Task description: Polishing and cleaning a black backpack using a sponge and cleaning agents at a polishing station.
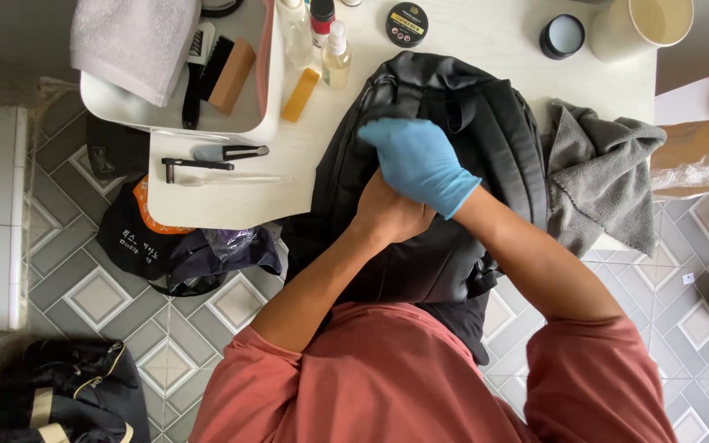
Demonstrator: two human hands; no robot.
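A black backpack [486, 123] lies on the white table [486, 41] and hangs over its front edge. My right hand [420, 160] wears a blue glove and rests on the upper part of the backpack, its fingers loosely bent with nothing in them. My bare left hand [387, 217] sits just under it at the right wrist, closed on the cuff of the blue glove. Both forearms cross over the backpack.
A grey cloth [601, 172] lies right of the backpack. A white tray [174, 123] at the left holds brushes [223, 70] and a towel [133, 41]. Small bottles [334, 53], a round tin [406, 23], a jar [562, 35] and a cup [642, 25] stand at the back. Dark bags [51, 394] lie on the tiled floor.
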